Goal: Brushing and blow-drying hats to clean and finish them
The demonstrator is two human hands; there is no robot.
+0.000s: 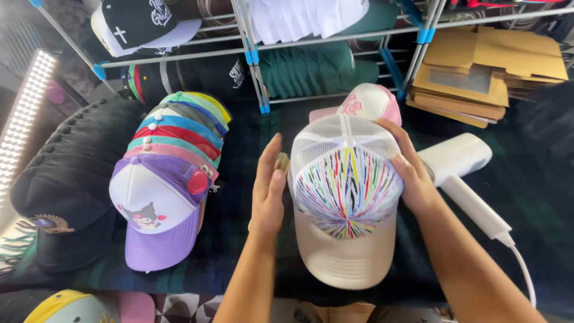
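A cream trucker cap with a white mesh back and a front panel of many coloured streaks lies on the dark plaid table cover, brim toward me. My right hand rests on the cap's right side, fingers along the mesh. My left hand stands flat and upright just left of the cap, fingers together, next to a small tan piece at the cap's edge. Whether the left hand touches the cap I cannot tell.
A row of stacked coloured caps ends in a purple and white cap at the left. Black caps lie further left. A white corded handheld appliance lies right of the cap. Behind it sits a pink and white cap; flat cardboard boxes and wire shelves of caps stand behind.
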